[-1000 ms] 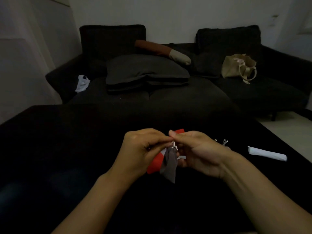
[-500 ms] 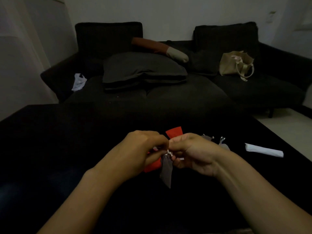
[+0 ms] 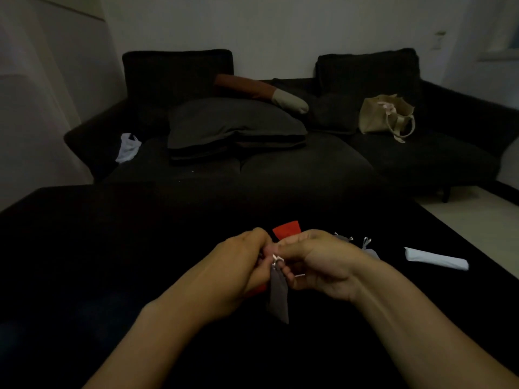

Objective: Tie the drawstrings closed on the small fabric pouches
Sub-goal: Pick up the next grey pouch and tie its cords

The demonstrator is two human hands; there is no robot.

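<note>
Left hand [image 3: 241, 269]: I pinch the drawstring [image 3: 276, 259] at the grey pouch [image 3: 278, 297] neck, steadying it.
Right hand [image 3: 314, 262]: pinches the cord's other side to tighten.
Grey pouch: hangs between my hands, just nearer than the red pouch [image 3: 286, 228].

Hands hide the red pouch [image 3: 286, 229] (mostly).

Two bare forearms, no sleeves, left hand [image 3: 238, 265], right hand [image 3: 317, 262], no rings/watch visible
</note>
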